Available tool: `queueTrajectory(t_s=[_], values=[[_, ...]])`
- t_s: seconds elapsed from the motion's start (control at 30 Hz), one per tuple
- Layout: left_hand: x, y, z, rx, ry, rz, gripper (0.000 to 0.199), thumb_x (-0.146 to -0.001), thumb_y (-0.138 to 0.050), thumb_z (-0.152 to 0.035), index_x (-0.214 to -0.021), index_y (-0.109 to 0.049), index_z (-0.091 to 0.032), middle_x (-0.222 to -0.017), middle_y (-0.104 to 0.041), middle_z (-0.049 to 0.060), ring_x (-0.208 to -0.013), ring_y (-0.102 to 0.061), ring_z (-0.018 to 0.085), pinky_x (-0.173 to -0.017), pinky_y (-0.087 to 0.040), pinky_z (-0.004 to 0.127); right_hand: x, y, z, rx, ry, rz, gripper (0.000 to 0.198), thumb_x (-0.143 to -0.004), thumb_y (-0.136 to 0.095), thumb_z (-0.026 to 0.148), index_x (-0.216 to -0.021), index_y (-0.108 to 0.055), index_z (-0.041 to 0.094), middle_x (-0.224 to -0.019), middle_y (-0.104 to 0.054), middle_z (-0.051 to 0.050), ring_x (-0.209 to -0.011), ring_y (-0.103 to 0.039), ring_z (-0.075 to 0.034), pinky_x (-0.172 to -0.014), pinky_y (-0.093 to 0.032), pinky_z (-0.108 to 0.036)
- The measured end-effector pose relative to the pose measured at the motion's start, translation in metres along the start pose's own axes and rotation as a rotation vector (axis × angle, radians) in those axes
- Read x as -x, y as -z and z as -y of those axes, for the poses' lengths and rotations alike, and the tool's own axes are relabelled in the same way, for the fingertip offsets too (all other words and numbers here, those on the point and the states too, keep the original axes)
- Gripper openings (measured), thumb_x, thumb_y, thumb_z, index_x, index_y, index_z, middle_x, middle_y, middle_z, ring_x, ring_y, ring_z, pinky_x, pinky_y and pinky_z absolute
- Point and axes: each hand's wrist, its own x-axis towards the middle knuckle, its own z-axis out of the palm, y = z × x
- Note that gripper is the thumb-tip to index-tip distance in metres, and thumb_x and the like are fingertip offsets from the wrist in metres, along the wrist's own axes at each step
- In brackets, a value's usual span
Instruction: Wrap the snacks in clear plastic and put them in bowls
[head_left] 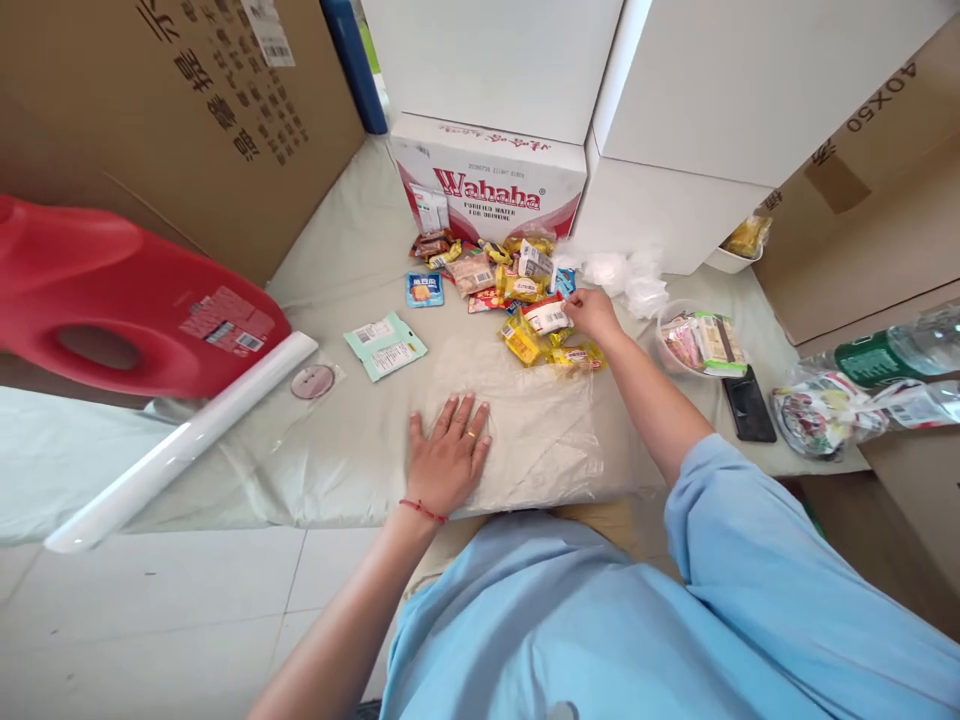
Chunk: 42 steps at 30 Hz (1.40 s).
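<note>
My left hand (448, 455) lies flat, fingers spread, on the covered table, at the left side of a clear plastic sheet or bag (544, 440). At the right edge of the snack pile, my right hand (592, 314) pinches the end of a red-and-white snack packet (547, 316). Yellow snack packets (520, 340) lie just below it, one of them at the top of the clear plastic. Ahead of my left hand, a pale green packet (385, 346) and a small blue packet (425, 289) lie apart from the pile.
A Wahaha carton (491, 185) stands behind the pile, under white boxes. On the left are a red jug (150, 300), a white roll (187, 440) and a round pink item (312, 381). To the right are a bowl of packets (701, 345), a phone (749, 405) and bottles (900, 350).
</note>
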Motion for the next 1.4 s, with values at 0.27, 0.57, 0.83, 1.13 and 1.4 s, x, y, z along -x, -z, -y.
queueTrajectory(t_s=[0.27, 0.57, 0.83, 1.13, 1.4], values=[[0.001, 0.003, -0.007, 0.025, 0.045, 0.018, 0.056, -0.105, -0.033, -0.043, -0.16, -0.041, -0.031, -0.169, -0.033, 0.011, -0.157, -0.031, 0.034, -0.121, -0.005, 0.077, 0.098, 0.064, -0.012, -0.873, -0.136, 0.125, 0.038, -0.079, -0.079, 0.053, -0.084, -0.057, 0.023, -0.064, -0.048, 0.005, -0.052, -0.037, -0.01, -0.048, -0.028, -0.022], [-0.004, 0.006, 0.004, 0.143, 0.131, 0.045, 0.059, -0.104, -0.029, -0.033, -0.161, -0.038, -0.021, -0.168, -0.035, 0.015, -0.156, -0.033, 0.032, -0.123, -0.017, 0.071, 0.194, -0.027, 0.028, -0.791, -0.151, 0.487, 0.037, -0.086, -0.067, 0.058, -0.082, -0.054, 0.023, -0.07, -0.058, 0.002, -0.06, -0.049, -0.014, -0.055, -0.038, -0.025], [0.055, 0.018, 0.034, 0.228, -0.136, -0.125, 0.055, -0.1, -0.051, -0.044, -0.15, -0.05, -0.022, -0.159, -0.05, 0.016, -0.154, -0.039, 0.028, -0.128, -0.024, 0.054, 0.24, 0.021, -0.013, -0.169, 0.456, 0.318, 0.025, -0.102, -0.055, 0.046, -0.1, -0.064, 0.023, -0.093, -0.068, -0.009, -0.082, -0.059, -0.022, -0.077, -0.047, -0.035], [0.069, 0.03, 0.069, 0.4, -0.25, 0.061, 0.03, -0.103, -0.045, -0.032, -0.101, -0.075, -0.027, -0.128, -0.075, 0.006, -0.136, -0.06, 0.022, -0.123, -0.037, 0.047, 0.256, 0.015, -0.051, -0.055, 0.684, 0.551, 0.026, -0.106, -0.047, 0.03, -0.101, -0.071, 0.022, -0.101, -0.071, -0.011, -0.093, -0.059, -0.023, -0.084, -0.048, -0.039], [-0.02, 0.06, 0.081, 0.311, -0.19, 0.154, 0.038, -0.097, -0.042, -0.046, -0.102, -0.074, -0.026, -0.118, -0.077, 0.007, -0.132, -0.06, 0.026, -0.115, -0.044, 0.047, 0.178, 0.04, -0.011, -0.224, 0.468, 0.629, 0.023, -0.101, -0.051, 0.037, -0.093, -0.067, 0.021, -0.083, -0.069, -0.003, -0.075, -0.059, -0.017, -0.072, -0.043, -0.029]])
